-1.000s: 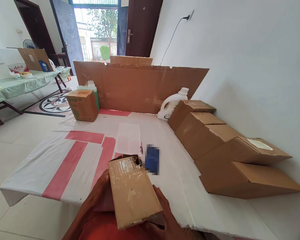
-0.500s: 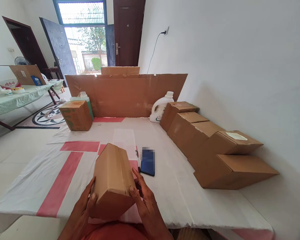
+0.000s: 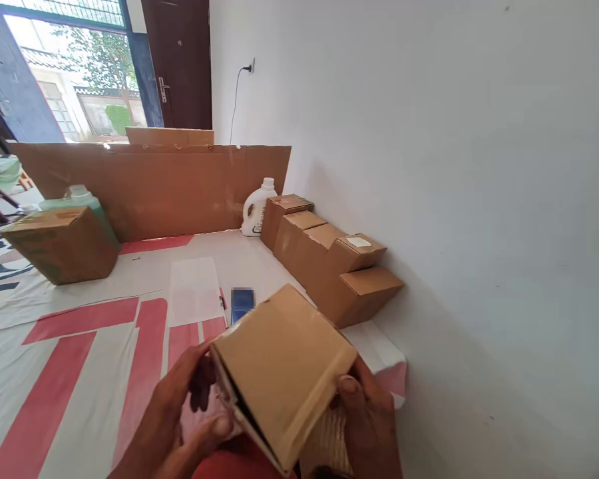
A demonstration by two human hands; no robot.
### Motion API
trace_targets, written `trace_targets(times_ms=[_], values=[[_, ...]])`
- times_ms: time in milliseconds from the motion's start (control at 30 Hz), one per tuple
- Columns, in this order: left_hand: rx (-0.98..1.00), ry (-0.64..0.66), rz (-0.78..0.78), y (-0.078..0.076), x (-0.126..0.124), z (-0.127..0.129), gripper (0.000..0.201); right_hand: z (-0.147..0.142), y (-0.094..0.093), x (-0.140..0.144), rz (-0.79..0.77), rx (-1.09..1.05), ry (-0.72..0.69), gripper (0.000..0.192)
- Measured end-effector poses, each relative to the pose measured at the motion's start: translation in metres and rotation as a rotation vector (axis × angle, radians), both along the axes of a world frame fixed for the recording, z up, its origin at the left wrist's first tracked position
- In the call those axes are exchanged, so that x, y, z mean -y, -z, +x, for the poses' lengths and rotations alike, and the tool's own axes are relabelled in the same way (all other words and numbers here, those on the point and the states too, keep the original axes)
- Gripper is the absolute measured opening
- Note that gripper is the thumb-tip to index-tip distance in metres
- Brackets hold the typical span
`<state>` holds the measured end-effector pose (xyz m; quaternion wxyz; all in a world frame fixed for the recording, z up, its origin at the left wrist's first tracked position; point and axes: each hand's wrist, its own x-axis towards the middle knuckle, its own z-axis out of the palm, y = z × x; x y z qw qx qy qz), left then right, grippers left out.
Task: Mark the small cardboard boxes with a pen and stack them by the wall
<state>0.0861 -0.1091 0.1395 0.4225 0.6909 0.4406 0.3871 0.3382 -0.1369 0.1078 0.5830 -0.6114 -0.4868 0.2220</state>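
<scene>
A brown cardboard box [image 3: 284, 366] is held tilted at the near edge of the table, with a dark gap along its lower left edge. My left hand [image 3: 190, 399] grips its left side, thumb below and fingers curled at the upper left corner. At the right edge, my right hand [image 3: 364, 412] holds the box with the thumb on the near side; its other fingers are mostly hidden behind. Just beyond the box lie a blue phone [image 3: 242, 306], partly covered by it, and a pen [image 3: 223, 306].
Several cardboard boxes [image 3: 324, 266] stand in a row along the white wall at right. A white jug [image 3: 257, 207] is at the row's far end. Another box [image 3: 70, 246] stands at left before a green-liquid jug [image 3: 97, 206]. A cardboard panel [image 3: 180, 193] closes off the table's back.
My view has swung to the right. Both hands have lifted and turned the box, moving it right toward the table's near edge, so a different face shows.
</scene>
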Motion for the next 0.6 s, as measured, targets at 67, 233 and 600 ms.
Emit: trace_targets(times_ms=[67, 233, 600], values=[[0.045, 0.144, -0.027, 0.006, -0.019, 0.04, 0.064, 0.028, 0.006, 0.016, -0.022, -0.008, 0.198, 0.054], [0.127, 0.442, -0.001, 0.024, -0.063, 0.145, 0.063, 0.105, 0.022, 0.031, -0.032, 0.023, 0.519, 0.053], [0.09, 0.523, -0.155, 0.103, -0.123, 0.285, 0.092, 0.208, 0.073, -0.03, -0.183, -0.002, 0.617, 0.078]])
